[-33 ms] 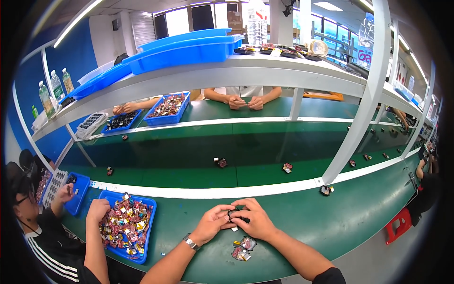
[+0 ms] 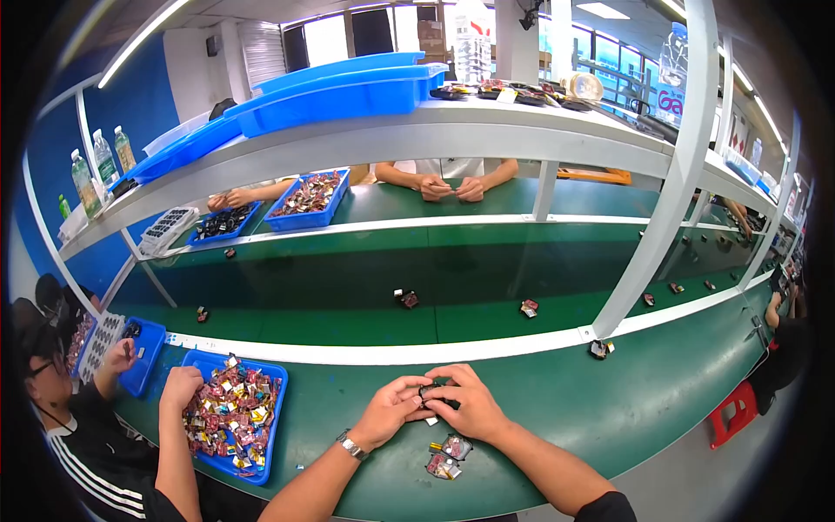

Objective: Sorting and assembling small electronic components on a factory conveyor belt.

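While loose parts (image 2: 445, 458) lie near, both hands (image 2: 435, 405) pinch what looks like a small dark part (image 2: 432, 397).

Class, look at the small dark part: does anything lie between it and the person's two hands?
Nothing visible does: the left hand and right hand both pinch the small dark part directly above the green table.

Bright overhead strip lighting, fisheye-bent edges, dark rim
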The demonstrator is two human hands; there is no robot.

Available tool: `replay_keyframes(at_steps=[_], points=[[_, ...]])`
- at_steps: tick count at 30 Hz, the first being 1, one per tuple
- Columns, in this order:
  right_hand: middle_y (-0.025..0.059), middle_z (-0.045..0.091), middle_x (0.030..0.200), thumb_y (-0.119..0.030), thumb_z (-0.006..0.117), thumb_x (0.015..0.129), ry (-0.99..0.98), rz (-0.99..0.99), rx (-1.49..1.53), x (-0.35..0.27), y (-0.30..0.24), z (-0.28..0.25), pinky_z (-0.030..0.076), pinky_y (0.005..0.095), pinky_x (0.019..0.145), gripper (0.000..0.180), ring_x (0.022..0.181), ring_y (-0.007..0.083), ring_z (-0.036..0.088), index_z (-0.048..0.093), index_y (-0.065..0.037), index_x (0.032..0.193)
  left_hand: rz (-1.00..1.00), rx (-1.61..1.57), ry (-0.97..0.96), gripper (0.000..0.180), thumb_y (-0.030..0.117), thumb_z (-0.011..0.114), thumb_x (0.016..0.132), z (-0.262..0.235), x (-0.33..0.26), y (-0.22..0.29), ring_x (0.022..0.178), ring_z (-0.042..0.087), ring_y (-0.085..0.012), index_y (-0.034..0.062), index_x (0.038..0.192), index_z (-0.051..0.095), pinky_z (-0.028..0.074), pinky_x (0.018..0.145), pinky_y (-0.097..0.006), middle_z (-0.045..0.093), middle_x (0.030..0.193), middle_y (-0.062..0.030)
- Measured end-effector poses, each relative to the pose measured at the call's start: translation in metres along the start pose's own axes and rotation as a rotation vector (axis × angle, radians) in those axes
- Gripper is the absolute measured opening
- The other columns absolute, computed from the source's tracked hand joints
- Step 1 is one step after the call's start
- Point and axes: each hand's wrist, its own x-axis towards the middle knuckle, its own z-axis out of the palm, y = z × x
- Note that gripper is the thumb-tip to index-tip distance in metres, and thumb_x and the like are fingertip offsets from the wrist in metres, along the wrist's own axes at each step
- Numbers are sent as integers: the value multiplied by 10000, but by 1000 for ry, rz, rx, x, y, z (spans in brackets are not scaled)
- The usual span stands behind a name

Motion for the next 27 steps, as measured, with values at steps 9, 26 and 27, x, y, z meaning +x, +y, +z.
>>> replay_keyframes(at_steps=[9,26,27], points=[[55,607,1239,-99,731,819,15,65,79,-4,8,5,513,364,890,170,1155,264,531,750,-109,988,-14,-1,26,311,7,503,988,4,0,1,1113,627,-228,4,1298,486,549,979,-387,603,1176,-127],[64,648,1191,-54,733,791,84,61,69,-4,2,6,523,348,868,198,1102,256,578,763,-115,978,15,-19,-7,305,20,525,985,-2,1,-2,1177,593,-247,-11,1287,491,530,1009,-418,565,1283,-170],[64,648,1191,-54,733,791,88,62,69,-4,1,6,523,348,868,198,1102,256,578,763,-115,978,31,-29,-18,308,17,515,989,-1,1,-2,1164,602,-231,-8,1295,488,529,1009,-400,585,1258,-160]])
